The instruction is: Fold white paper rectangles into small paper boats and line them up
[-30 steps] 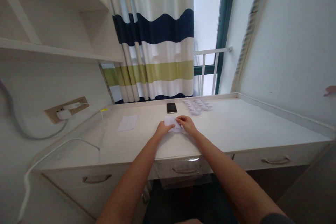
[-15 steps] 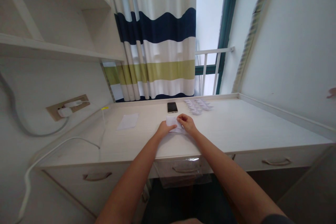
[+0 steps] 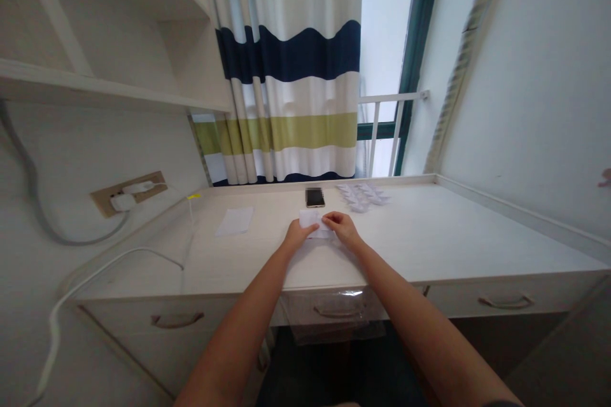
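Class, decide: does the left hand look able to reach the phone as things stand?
Probably yes: the phone lies uncovered just beyond the left hand, though that hand would first have to release the paper.

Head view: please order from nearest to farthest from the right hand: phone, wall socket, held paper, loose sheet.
1. Held paper, touching the right hand.
2. Phone, beyond the hand, slightly left.
3. Loose sheet, left on the desk.
4. Wall socket, far left on the wall.
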Action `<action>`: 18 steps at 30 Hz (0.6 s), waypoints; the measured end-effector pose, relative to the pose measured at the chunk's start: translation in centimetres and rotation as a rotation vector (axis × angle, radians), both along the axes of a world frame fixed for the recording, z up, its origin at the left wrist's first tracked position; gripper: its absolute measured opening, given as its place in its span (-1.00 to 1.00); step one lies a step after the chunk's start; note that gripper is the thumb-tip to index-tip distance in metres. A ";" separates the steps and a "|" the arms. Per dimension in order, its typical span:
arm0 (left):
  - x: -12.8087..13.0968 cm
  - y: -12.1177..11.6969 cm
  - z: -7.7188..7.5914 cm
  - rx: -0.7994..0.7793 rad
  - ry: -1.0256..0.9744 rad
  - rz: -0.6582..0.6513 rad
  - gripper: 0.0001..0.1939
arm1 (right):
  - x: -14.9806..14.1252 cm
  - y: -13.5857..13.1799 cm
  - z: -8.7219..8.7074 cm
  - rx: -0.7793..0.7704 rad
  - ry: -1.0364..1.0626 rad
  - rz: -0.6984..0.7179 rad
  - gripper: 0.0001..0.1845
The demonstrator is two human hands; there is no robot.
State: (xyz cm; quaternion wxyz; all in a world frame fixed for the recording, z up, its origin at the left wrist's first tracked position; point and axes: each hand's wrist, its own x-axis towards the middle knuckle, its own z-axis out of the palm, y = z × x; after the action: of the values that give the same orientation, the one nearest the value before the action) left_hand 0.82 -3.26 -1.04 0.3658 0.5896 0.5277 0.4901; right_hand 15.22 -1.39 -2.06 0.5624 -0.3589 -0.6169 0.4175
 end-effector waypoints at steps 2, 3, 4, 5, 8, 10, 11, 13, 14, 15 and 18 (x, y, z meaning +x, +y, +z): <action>0.0 -0.1 0.1 -0.008 0.001 -0.010 -0.74 | 0.1 0.1 -0.1 0.012 -0.017 -0.008 -0.74; 0.1 -0.1 0.1 -0.006 0.001 -0.014 -0.75 | 0.2 0.2 -0.2 0.021 -0.029 -0.011 -0.74; 0.1 -0.2 0.1 -0.004 0.003 -0.012 -0.76 | 0.2 0.2 -0.2 0.029 -0.041 -0.013 -0.74; 0.1 -0.2 0.2 -0.003 0.005 -0.009 -0.77 | 0.2 0.2 -0.2 0.035 -0.050 -0.014 -0.74; 0.1 -0.3 0.2 -0.007 -0.007 0.000 -0.78 | 0.2 -0.1 0.0 0.029 -0.052 -0.010 -0.73; 0.0 -0.2 0.2 -0.002 -0.050 0.007 -0.77 | 0.2 -0.3 0.2 0.021 -0.057 0.000 -0.73; 0.0 -0.1 0.1 0.008 -0.080 0.012 -0.75 | 0.2 -0.4 0.3 0.016 -0.063 0.003 -0.72; -0.2 0.2 -0.1 0.027 -0.139 0.037 -0.72 | 0.2 -0.5 0.3 0.004 -0.077 0.005 -0.71; -0.2 0.3 -0.2 0.033 -0.160 0.050 -0.71 | 0.2 -0.5 0.3 -0.001 -0.081 0.003 -0.71; -0.3 0.5 -0.3 0.038 -0.173 0.062 -0.71 | 0.2 -0.4 0.3 -0.004 -0.085 0.002 -0.72; -0.4 0.7 -0.5 0.038 -0.167 0.084 -0.73 | 0.2 -0.1 0.1 0.014 -0.096 -0.005 -0.73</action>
State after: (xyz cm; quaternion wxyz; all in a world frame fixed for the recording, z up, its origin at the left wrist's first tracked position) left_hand 0.42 -2.52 -1.51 0.3762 0.5308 0.5102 0.5625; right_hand 15.43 -1.53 -1.92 0.5356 -0.3762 -0.6453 0.3939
